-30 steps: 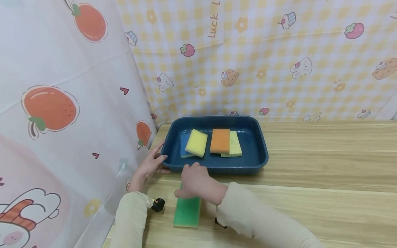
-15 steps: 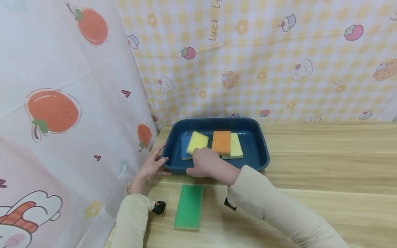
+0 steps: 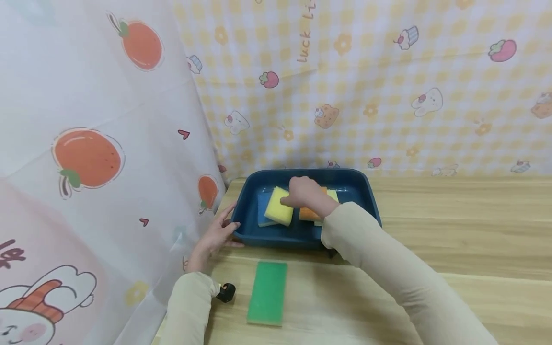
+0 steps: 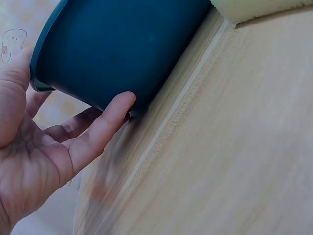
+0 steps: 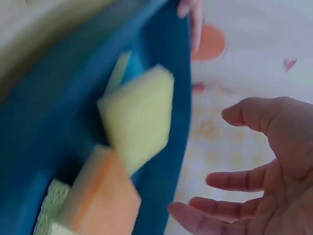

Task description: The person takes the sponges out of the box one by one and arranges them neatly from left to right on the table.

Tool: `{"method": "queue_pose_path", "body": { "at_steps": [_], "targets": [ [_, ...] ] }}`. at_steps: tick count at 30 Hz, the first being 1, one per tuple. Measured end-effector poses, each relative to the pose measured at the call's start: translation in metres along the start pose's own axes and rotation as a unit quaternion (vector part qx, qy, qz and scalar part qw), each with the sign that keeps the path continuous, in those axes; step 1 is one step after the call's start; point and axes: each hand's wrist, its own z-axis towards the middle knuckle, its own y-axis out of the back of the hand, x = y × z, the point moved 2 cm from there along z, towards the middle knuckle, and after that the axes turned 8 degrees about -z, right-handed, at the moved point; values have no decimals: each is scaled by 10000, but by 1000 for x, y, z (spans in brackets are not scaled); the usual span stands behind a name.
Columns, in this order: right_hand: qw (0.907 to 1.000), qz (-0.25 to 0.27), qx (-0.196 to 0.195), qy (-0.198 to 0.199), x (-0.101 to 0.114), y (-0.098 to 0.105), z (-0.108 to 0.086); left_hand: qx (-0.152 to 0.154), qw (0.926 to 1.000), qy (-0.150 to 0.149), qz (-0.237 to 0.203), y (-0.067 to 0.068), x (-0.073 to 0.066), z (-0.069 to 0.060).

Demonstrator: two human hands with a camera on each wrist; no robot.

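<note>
My left hand (image 3: 217, 235) grips the left front corner of the dark blue tray (image 3: 280, 242); in the left wrist view its fingers (image 4: 90, 142) lie against the tray's outer wall (image 4: 112, 49). Over the tray, my right hand (image 3: 305, 192) partly covers the sponges in the head view. The right wrist view shows that hand (image 5: 274, 176) with spread fingers and nothing held. Inside, a yellow sponge (image 3: 279, 211) overlaps a blue one (image 3: 263, 203), and an orange sponge (image 3: 309, 214) overlaps a pale yellow one (image 3: 333, 194). A green sponge (image 3: 267, 292) lies flat before the tray.
Wooden tabletop (image 3: 453, 225) extends right of the tray. A patterned cloth (image 3: 388, 96) hangs behind it, and another cloth (image 3: 142, 191) hangs close on the left. A small black device (image 3: 226, 292) is at the left sleeve.
My right hand has moved from the green sponge at the front to above the tray, leaving that sponge on the table. The left hand stays at the tray corner; the head view has shifted slightly.
</note>
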Motion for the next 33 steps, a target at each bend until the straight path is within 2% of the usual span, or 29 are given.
{"method": "queue_pose_path", "body": {
  "at_steps": [7,16,23,33],
  "targets": [
    [9975,45,-350,-614,-27,-2,33,-62,9999,-29,-92,0,5,3],
    [9963,272,-289,-767,-55,-9,48,-178,9998,-104,-4,-3,0,-1],
    [9972,151,-38,-729,-61,-20,54,-242,9997,-66,-8,-2,-1,-1],
    [9963,217,85,-825,-62,-24,59,-214,9997,-116,12,-1,1,0]
  ]
}}
